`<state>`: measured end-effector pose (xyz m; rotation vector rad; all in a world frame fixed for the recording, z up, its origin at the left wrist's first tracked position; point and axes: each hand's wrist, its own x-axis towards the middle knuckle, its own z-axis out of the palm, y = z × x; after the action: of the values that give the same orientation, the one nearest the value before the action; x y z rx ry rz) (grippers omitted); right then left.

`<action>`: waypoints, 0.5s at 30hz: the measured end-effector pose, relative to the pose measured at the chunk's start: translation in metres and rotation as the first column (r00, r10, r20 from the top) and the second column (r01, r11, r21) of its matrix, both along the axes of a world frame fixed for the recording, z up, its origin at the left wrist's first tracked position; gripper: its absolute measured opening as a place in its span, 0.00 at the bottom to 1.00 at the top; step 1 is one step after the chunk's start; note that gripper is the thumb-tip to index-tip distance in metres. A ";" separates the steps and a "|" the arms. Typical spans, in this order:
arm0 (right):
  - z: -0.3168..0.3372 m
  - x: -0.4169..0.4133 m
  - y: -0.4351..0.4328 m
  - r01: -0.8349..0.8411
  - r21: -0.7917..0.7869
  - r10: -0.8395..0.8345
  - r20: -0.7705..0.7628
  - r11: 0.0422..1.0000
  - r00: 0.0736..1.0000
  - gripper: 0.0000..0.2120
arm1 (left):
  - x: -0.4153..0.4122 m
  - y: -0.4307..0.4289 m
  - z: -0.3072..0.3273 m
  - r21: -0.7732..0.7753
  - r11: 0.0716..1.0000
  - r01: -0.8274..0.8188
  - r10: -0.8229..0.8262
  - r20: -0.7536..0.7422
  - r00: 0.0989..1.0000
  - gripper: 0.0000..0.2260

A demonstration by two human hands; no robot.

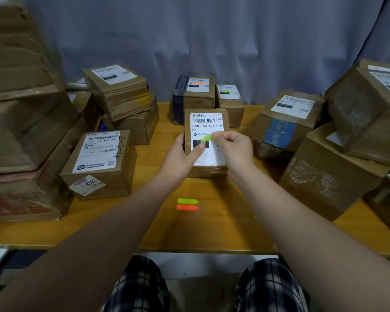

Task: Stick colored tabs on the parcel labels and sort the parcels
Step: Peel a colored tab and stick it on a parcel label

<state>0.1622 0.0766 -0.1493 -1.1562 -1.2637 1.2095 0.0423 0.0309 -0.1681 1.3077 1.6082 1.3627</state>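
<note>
Near the middle of the desk (pixel 212 233), the left hand (pixel 180 156) grips the parcel (pixel 206 143) by its left edge, thumb pressing the label (pixel 208 140) to steady it, so the right hand (pixel 234 147) can lay the pinched green tab (pixel 206 138) flat.

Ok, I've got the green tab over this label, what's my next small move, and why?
Probably lower the green tab onto the label and press it flat: your right hand pinches it over the paper, and your left hand steadies the parcel.
</note>
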 end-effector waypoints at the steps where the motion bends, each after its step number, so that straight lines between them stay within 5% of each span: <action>1: -0.001 -0.001 0.001 0.018 0.011 -0.018 0.010 1.000 1.000 0.05 | 0.000 -0.001 0.000 -0.002 1.000 0.002 -0.002 -0.002 1.000 0.24; 8: -0.005 -0.006 0.007 0.068 0.063 -0.072 0.056 0.996 0.996 0.06 | -0.001 -0.003 -0.003 0.012 1.000 0.016 -0.016 0.014 1.000 0.23; 15: -0.016 -0.011 0.016 0.045 0.213 -0.111 0.310 0.976 0.944 0.15 | -0.003 0.000 -0.010 0.034 0.999 0.010 -0.010 0.020 1.000 0.26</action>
<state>0.1516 0.0926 -0.1651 -1.2715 -1.5292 0.8313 0.0397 0.0306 -0.1783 1.3156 1.5692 1.3987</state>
